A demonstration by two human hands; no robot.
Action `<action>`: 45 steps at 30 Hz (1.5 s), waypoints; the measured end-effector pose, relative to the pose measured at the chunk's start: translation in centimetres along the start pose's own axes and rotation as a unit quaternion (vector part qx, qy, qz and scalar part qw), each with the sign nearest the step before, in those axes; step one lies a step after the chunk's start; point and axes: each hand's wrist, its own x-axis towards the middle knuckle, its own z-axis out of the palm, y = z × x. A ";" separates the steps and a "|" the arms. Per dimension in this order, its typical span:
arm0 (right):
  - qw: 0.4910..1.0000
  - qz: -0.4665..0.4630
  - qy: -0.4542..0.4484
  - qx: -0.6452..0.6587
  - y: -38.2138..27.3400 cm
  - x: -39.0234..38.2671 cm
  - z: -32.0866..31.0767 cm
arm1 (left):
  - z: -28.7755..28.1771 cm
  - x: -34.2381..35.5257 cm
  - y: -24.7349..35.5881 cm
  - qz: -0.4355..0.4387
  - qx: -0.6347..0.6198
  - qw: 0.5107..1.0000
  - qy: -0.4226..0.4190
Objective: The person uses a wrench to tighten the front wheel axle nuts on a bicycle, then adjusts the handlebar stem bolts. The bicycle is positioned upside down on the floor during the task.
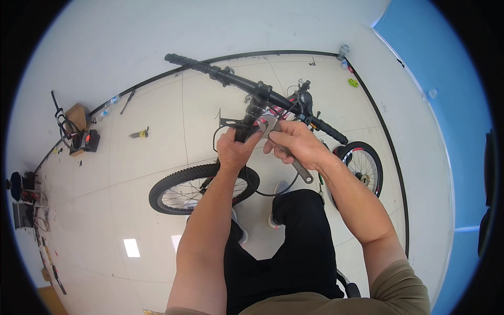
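Observation:
A bicycle's black handlebar (202,67) runs slantwise across the upper middle, with its stem (257,102) at the centre. My left hand (233,149) is closed round the dark front part of the bicycle below the stem, beside a thin black bracket (227,122). In my right hand (299,143) is a grey adjustable wrench (303,172), its handle pointing down and right. The wrench's jaw lies near my left thumb, against the bicycle's front; what it grips, if anything, is hidden. The knobbly front wheel (157,195) is turned out to the left below my hands.
The rear wheel (379,173) stands to the right, near the wall's black skirting. A yellow-and-black tool (139,134) lies on the tiled floor at left. Farther left are a cardboard box (77,116) and black parts. A loose black cable (278,194) loops below my hands.

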 end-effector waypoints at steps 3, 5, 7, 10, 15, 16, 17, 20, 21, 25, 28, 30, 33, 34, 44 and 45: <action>0.999 -0.005 0.020 -0.035 0.1 0.1 0.5 | -0.2 0.1 -0.4 -0.006 -0.009 1.000 -0.008; 0.998 -0.005 0.021 -0.051 0.0 0.0 0.7 | -0.1 0.1 -0.8 0.003 0.006 1.000 -0.003; 0.998 -0.005 0.026 -0.061 0.0 -0.1 0.7 | 0.0 0.1 -0.7 0.010 0.011 1.000 0.001; 0.998 -0.007 0.031 -0.060 0.0 -0.1 0.7 | 0.1 0.1 -0.6 0.017 0.009 1.000 0.004; 0.999 -0.007 0.042 -0.032 -0.1 -0.1 1.4 | 0.0 0.1 -1.0 0.027 0.023 0.999 0.007; 0.998 -0.003 0.049 -0.034 0.0 -0.1 1.4 | 0.1 0.1 -1.0 0.026 0.019 0.999 0.007; 0.998 0.000 0.057 -0.036 0.1 0.0 1.4 | 0.1 0.1 -0.9 0.025 0.016 1.000 0.006; 0.996 0.013 0.077 -0.034 0.2 0.1 1.5 | 0.0 0.0 -0.4 0.019 0.019 1.000 0.001; 0.996 0.018 0.082 -0.033 0.1 0.1 1.6 | -0.1 0.0 -0.3 0.016 0.023 1.000 -0.002; 0.998 0.024 0.063 -0.011 -0.4 -0.1 1.8 | 0.0 0.0 -0.4 0.019 0.021 1.000 -0.002; 0.999 -0.008 0.024 0.026 0.0 -0.3 1.3 | 0.1 0.0 -1.2 0.019 0.018 1.000 0.001; 0.998 -0.019 0.003 0.059 0.2 -0.3 1.1 | 0.2 0.0 -1.5 0.001 0.018 1.000 -0.003; 0.999 -0.007 0.017 0.028 0.2 -0.3 1.2 | 0.2 0.1 -1.3 0.013 0.036 0.999 -0.010; 0.999 0.002 0.028 0.027 0.2 -0.4 1.2 | 0.3 0.1 -1.1 0.017 0.027 0.999 -0.008; 0.952 0.121 -0.086 0.267 0.5 -0.8 -0.5 | 0.1 0.1 -0.9 0.025 0.049 0.998 0.004; 0.931 0.138 -0.119 0.316 0.9 -0.6 -0.8 | 0.1 0.1 -1.0 0.022 0.059 0.998 0.005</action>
